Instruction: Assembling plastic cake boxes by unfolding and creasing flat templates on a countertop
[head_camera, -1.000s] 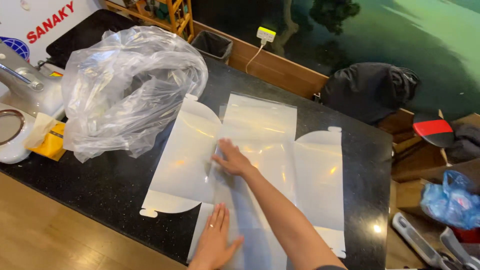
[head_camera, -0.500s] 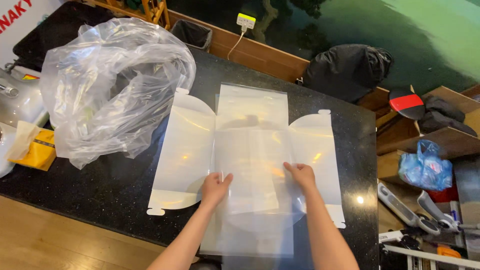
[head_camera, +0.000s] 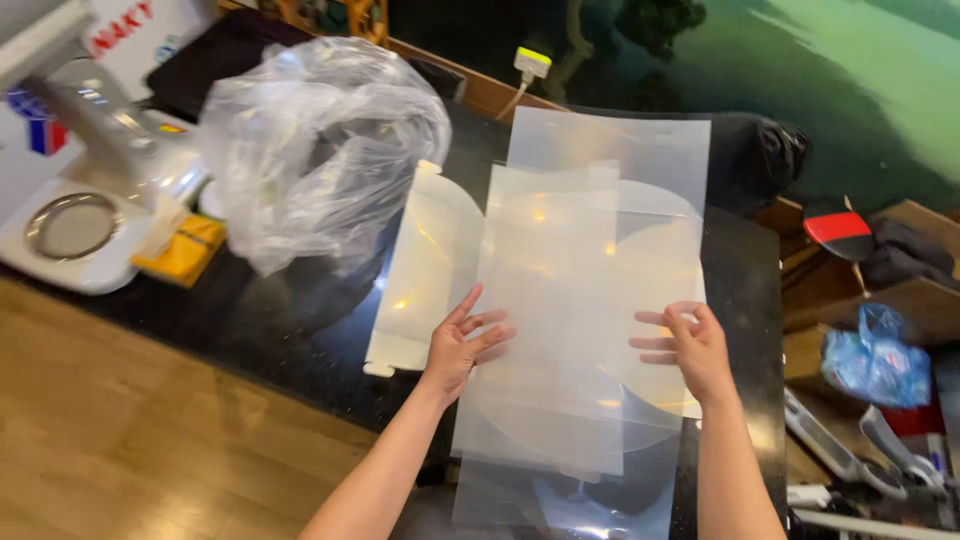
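Clear sheet (head_camera: 590, 300) gripped at both edges by left hand (head_camera: 462, 345) and right hand (head_camera: 692, 348), raised off counter (head_camera: 300, 310); judged mid-lift. Level carry needed.

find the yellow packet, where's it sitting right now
In the head view the yellow packet lies far left on the black counter, between the white appliance and the crumpled clear bag.

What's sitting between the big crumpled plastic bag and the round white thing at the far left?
In the head view, a yellow packet lies between the clear plastic bag and the white appliance.
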